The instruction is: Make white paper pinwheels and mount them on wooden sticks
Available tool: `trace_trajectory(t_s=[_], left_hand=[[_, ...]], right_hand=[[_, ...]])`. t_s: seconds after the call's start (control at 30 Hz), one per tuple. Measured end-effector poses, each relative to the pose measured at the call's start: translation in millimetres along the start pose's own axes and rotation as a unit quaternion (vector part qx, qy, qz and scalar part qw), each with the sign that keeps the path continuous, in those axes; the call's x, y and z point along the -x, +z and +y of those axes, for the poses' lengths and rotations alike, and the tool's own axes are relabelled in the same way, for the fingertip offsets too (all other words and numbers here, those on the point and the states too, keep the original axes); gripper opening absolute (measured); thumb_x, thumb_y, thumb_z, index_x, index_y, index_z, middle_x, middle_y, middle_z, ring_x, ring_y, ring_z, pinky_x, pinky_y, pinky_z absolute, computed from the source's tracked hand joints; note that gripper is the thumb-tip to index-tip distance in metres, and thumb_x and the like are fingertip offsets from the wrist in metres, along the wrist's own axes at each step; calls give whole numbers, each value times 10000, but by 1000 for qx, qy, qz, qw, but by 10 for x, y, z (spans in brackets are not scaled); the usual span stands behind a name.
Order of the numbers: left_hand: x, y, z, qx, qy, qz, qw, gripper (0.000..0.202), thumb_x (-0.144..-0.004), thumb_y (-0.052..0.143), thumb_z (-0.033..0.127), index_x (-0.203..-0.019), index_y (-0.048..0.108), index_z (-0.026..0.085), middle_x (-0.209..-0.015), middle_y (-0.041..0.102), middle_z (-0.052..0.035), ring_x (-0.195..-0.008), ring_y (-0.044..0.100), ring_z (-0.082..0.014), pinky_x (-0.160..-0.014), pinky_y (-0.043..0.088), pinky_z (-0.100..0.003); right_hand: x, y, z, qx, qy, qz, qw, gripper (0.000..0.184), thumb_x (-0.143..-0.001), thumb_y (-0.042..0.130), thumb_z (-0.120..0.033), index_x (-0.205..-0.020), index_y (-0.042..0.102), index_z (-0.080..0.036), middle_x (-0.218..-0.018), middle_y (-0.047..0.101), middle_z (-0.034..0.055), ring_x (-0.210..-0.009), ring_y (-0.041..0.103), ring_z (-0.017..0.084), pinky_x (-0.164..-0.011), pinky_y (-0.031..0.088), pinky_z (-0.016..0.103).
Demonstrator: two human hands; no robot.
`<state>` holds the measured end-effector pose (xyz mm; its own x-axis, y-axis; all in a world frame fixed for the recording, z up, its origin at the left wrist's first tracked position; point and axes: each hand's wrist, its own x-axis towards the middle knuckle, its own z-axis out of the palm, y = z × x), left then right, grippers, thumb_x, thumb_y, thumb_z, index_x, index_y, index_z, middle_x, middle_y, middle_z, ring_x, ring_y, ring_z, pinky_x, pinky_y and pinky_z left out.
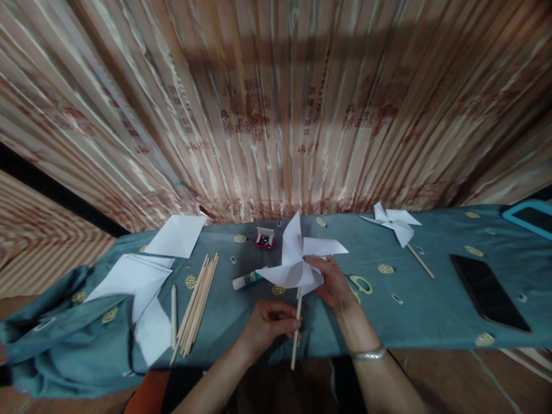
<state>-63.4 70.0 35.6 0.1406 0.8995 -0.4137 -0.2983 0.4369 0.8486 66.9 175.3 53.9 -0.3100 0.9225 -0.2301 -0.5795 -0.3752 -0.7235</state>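
A white paper pinwheel (pixel 293 259) stands upright in front of me above the cloth, its wooden stick (pixel 296 328) pointing down past the table's front edge. My left hand (pixel 271 325) pinches the stick between thumb and fingers, below the paper blades. Up at the pinwheel's centre, my right hand (pixel 330 279) grips the paper, with the thumb close to the middle and the other fingers partly hidden behind a blade. Behind the pinwheel lies a glue stick (pixel 248 279), partly covered by a blade. Yellow-green scissors (pixel 361 284) show beside my right wrist.
A second pinwheel (pixel 394 224) and a black phone (pixel 489 293) lie to the right, near a blue-framed device (pixel 532 217). A small red box (pixel 264 238) sits at the back. On the left are several wooden sticks (pixel 198 307), a pencil-like stick (pixel 173 316) and white paper sheets (pixel 125 279).
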Motion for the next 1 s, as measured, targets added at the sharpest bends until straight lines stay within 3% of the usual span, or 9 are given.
trace_trajectory(t_s=[0.83, 1.0], left_hand=[[9, 33, 70, 10, -3, 7, 1000, 372, -475, 890, 448, -630, 739, 146, -511, 649, -17, -464, 561, -106, -531, 420, -228], [7, 38, 77, 7, -4, 15, 1000, 386, -467, 891, 452, -636, 744, 138, -512, 659, -30, -457, 551, -100, -529, 413, -226]], right_hand=[[1, 35, 49, -2, 5, 14, 1000, 98, -584, 801, -208, -652, 735, -233, -696, 758, -25, -540, 647, 135, -524, 501, 227], [-4, 49, 60, -14, -2, 13, 1000, 113, -576, 808, -195, -646, 734, -244, -738, 769, -25, -603, 674, 135, -582, 530, 216]])
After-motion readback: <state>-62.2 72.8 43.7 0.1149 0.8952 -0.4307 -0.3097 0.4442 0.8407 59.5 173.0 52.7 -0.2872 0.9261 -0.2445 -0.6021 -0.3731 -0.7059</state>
